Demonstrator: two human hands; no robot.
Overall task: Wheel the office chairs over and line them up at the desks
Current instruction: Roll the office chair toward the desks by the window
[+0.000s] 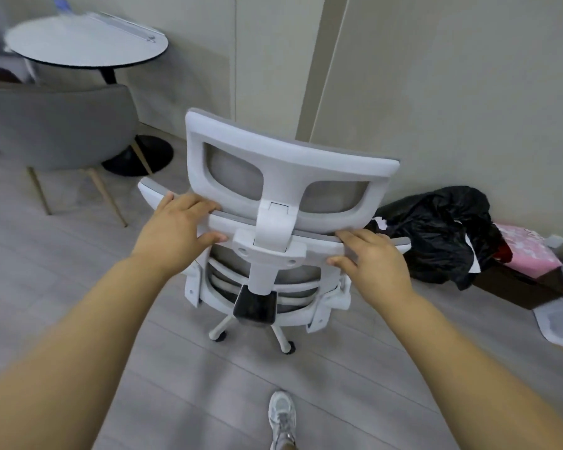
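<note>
Head view: both hands, left hand (173,227) and right hand (372,259), curl over the office chair (275,203) backrest; push evenly, steering clear of the black bag (436,232) beside it.

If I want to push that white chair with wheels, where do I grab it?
Grab the office chair by the top rim of its backrest, from behind, one hand on each side of the middle headrest post. That rim is a wide, level bar, easy to hook fingers over. The left hand and right hand here do just that, fingers over the top, thumbs behind.
</note>
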